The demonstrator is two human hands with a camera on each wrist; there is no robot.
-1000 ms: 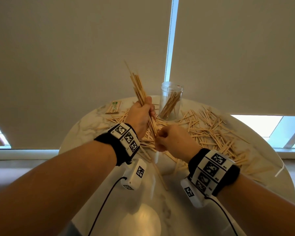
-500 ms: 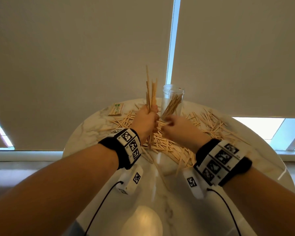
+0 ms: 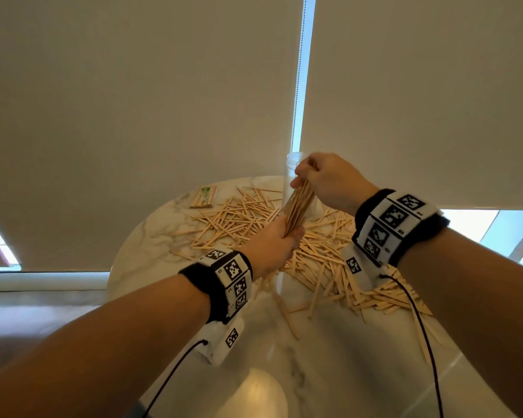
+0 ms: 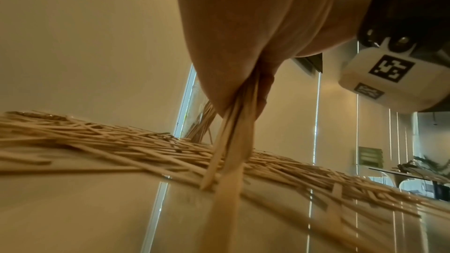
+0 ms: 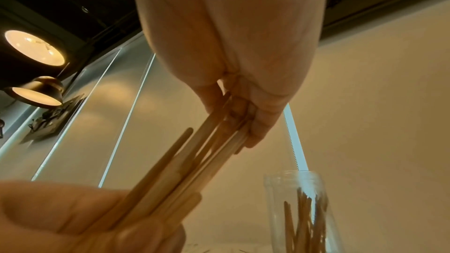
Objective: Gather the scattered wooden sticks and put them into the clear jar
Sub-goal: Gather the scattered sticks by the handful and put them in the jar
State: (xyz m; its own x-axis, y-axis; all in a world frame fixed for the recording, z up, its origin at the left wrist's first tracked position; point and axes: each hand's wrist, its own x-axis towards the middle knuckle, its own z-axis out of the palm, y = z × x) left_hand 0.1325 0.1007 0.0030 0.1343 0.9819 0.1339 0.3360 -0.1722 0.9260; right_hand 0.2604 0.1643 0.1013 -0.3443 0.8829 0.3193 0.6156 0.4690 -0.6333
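A bundle of wooden sticks (image 3: 298,206) stands tilted just in front of the clear jar (image 3: 293,159). My left hand (image 3: 286,233) grips its lower end in a fist, and stick ends (image 4: 231,141) poke down out of that fist onto the pile. My right hand (image 3: 303,176) pinches the upper end; its fingers (image 5: 258,126) curl round the sticks (image 5: 194,161). The jar (image 5: 304,209) holds several sticks and is mostly hidden behind the hands in the head view. Many loose sticks (image 3: 242,218) lie scattered over the round marble table (image 3: 151,236).
A small banded pack of sticks (image 3: 203,198) lies at the table's far left. More loose sticks (image 3: 375,294) spread to the right, near the table edge. Roller blinds hang close behind the table. Black cables run from both wrist cameras across the near side.
My right hand has risen from beside the left fist and taken hold of the bundle's top. The bundle has moved right, up to the jar.
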